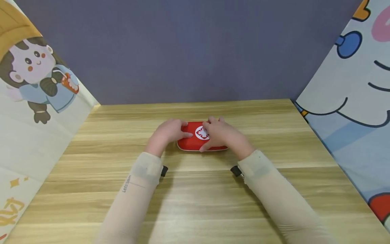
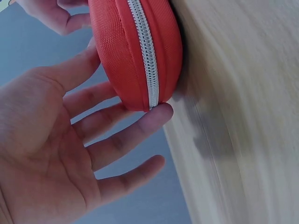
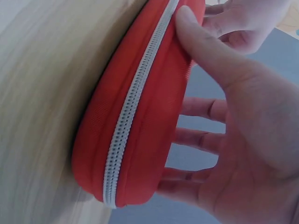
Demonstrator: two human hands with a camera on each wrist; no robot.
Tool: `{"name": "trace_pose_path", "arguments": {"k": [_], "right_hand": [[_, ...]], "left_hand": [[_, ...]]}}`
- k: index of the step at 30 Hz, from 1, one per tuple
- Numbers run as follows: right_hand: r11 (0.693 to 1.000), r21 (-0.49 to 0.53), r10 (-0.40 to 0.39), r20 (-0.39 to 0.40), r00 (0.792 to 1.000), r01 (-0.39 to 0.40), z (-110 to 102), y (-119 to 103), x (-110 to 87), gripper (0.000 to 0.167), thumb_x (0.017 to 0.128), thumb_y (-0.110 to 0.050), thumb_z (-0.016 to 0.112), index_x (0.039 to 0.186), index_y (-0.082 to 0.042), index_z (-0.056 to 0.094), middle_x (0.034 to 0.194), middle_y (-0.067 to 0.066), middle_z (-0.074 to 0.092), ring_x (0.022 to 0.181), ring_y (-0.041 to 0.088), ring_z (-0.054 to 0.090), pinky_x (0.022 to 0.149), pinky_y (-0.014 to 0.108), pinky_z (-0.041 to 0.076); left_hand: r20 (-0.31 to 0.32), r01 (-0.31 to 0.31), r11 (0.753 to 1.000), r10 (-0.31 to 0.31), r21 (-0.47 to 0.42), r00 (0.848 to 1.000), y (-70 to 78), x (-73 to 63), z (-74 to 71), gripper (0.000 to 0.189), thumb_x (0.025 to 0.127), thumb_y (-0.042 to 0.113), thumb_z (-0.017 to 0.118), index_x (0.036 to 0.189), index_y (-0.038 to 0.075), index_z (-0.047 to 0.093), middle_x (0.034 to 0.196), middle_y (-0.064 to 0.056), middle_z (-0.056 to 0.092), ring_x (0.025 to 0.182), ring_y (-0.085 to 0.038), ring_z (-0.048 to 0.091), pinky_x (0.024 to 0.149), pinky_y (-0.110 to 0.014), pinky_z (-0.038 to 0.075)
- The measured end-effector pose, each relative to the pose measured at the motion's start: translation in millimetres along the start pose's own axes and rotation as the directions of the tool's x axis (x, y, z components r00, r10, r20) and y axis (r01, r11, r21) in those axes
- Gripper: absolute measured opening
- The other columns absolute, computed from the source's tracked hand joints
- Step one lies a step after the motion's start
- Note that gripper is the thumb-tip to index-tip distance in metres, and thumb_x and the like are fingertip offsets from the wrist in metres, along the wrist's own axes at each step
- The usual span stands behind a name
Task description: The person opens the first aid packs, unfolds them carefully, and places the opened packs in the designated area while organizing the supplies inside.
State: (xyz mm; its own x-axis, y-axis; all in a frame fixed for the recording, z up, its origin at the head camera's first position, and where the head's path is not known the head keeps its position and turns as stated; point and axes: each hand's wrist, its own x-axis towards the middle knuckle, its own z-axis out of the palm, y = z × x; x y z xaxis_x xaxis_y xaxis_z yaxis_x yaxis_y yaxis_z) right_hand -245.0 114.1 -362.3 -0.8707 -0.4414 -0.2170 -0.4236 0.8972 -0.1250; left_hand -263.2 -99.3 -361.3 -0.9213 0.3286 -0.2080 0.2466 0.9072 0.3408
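Observation:
A red zippered first-aid case [image 1: 195, 146] with a white round cross emblem lies flat on the table. My left hand [image 1: 170, 131] is at its left end, thumb and index finger resting on the top; in the left wrist view its fingers are spread and mostly straight, touching the end of the case. Over the right part lies my right hand [image 1: 221, 134], partly covering the emblem. Its thumb [image 3: 198, 37] presses the near side above the zipper, while the other fingers reach across to the far side. A silver zipper [image 3: 128, 119] runs round the edge and looks closed where visible.
The wood-grain table [image 1: 195, 203] extends around the case. A dark grey-blue panel [image 1: 195, 51] stands at its back edge. Cartoon-printed walls [image 1: 350, 101] rise on both sides.

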Motion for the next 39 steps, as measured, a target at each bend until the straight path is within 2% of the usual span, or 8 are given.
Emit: {"name": "trace_pose_path", "arguments": {"k": [6,10,16,20,25,30,36,39], "right_hand": [[0.998,0.049,0.045,0.055,0.997,-0.048,1,-5,-4.5,0.106,0.082,-0.063,0.085,0.161,-0.008,0.041,0.162,0.017,0.039,0.141,0.049,0.039,0.112,0.059,0.053],[0.997,0.057,0.053,0.056,0.997,-0.056,2,-6,-6.9,0.107,0.081,-0.063,0.086,0.161,-0.009,0.04,0.16,0.016,0.04,0.138,0.047,0.041,0.109,0.059,0.054],[0.994,0.083,0.066,0.066,0.996,-0.071,3,-4,-9.3,0.11,0.081,-0.063,0.086,0.163,-0.008,0.037,0.162,0.018,0.037,0.142,0.051,0.036,0.115,0.062,0.047],[0.994,0.094,0.057,0.063,0.996,-0.063,2,-6,-9.2,0.109,0.082,-0.062,0.086,0.163,-0.008,0.037,0.162,0.018,0.037,0.142,0.049,0.034,0.116,0.059,0.047],[0.993,0.103,0.058,0.061,0.996,-0.064,1,-6,-9.8,0.108,0.082,-0.06,0.087,0.163,-0.009,0.037,0.162,0.017,0.037,0.143,0.048,0.034,0.117,0.059,0.046],[0.99,0.122,0.062,0.059,0.996,-0.068,2,-3,-10.7,0.107,0.081,-0.06,0.087,0.163,-0.011,0.039,0.162,0.015,0.038,0.143,0.048,0.034,0.116,0.059,0.048],[0.988,0.141,0.05,0.049,0.998,-0.056,2,0,-10.9,0.1,0.082,-0.059,0.087,0.16,-0.013,0.045,0.158,0.013,0.042,0.138,0.044,0.038,0.112,0.055,0.051],[0.985,0.17,0.024,0.041,0.999,-0.03,0,4,-12.7,0.09,0.084,-0.055,0.088,0.155,-0.014,0.052,0.158,0.012,0.044,0.138,0.044,0.039,0.113,0.053,0.051]], "left_hand": [[0.001,0.012,1.0,-0.012,0.006,1.0,1.1,-3.0,1.0,0.064,0.095,0.045,0.078,0.149,0.013,0.064,0.149,-0.011,0.066,0.136,-0.035,0.06,0.115,-0.052,0.052],[0.003,-0.039,0.999,0.039,-0.029,0.999,-3.1,1.0,0.1,0.063,0.094,0.043,0.08,0.148,0.013,0.065,0.145,-0.011,0.069,0.134,-0.034,0.062,0.114,-0.051,0.052],[-0.014,-0.153,0.97,0.154,-0.188,0.988,-27.0,22.2,3.0,0.044,0.111,0.024,0.053,0.151,0.009,0.06,0.15,-0.015,0.065,0.141,-0.033,0.057,0.123,-0.05,0.045],[-0.004,-0.15,0.955,0.154,-0.254,0.988,-44.1,35.6,7.6,0.046,0.109,0.008,0.039,0.148,0.01,0.063,0.116,-0.018,0.073,0.102,-0.031,0.066,0.1,-0.043,0.055],[0.068,-0.147,0.93,0.18,-0.337,0.981,-55.0,46.4,9.8,0.058,0.101,-0.002,0.035,0.149,0.015,0.064,0.078,-0.005,0.057,0.072,-0.016,0.048,0.076,-0.028,0.043],[0.158,-0.101,0.911,0.177,-0.399,0.972,-53.7,53.3,7.0,0.061,0.1,-0.005,0.032,0.151,0.014,0.061,0.08,-0.004,0.054,0.061,-0.012,0.043,0.063,-0.023,0.039],[0.195,-0.064,0.927,0.144,-0.369,0.97,-48.9,59.1,4.7,0.058,0.099,-0.007,0.032,0.146,0.012,0.061,0.077,-0.003,0.052,0.058,-0.01,0.041,0.06,-0.022,0.038],[0.193,-0.07,0.94,0.141,-0.333,0.971,-50.4,60.2,5.5,0.058,0.098,-0.01,0.034,0.146,0.01,0.06,0.089,-0.008,0.057,0.065,-0.012,0.043,0.062,-0.022,0.039]]}}
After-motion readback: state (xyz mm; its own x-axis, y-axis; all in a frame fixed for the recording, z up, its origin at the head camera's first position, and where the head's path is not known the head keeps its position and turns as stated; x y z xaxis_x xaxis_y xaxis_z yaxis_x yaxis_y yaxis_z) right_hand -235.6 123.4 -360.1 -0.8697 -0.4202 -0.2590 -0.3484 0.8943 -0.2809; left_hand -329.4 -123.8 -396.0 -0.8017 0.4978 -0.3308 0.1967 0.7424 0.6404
